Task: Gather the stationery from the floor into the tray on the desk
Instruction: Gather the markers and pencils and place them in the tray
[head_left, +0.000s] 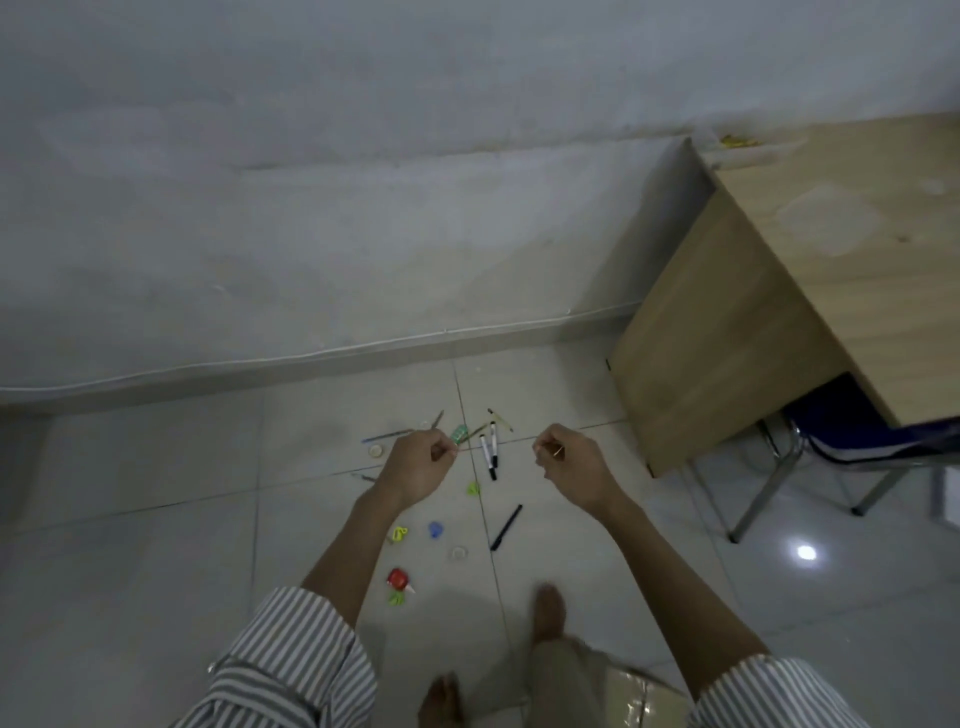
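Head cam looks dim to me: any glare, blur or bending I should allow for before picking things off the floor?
Head view: dim and soft overall; a bright glare spot on the floor tiles at right; wide-angle bending curves the baseboard; the small items near the left hand and right hand are blurry, the black pen clearer.

Open floor (156, 571) left; desk (727, 338) prob. blocking right

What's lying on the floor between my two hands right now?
In the head view, two white markers with black caps lie side by side on the grey floor tiles between the left hand and the right hand.
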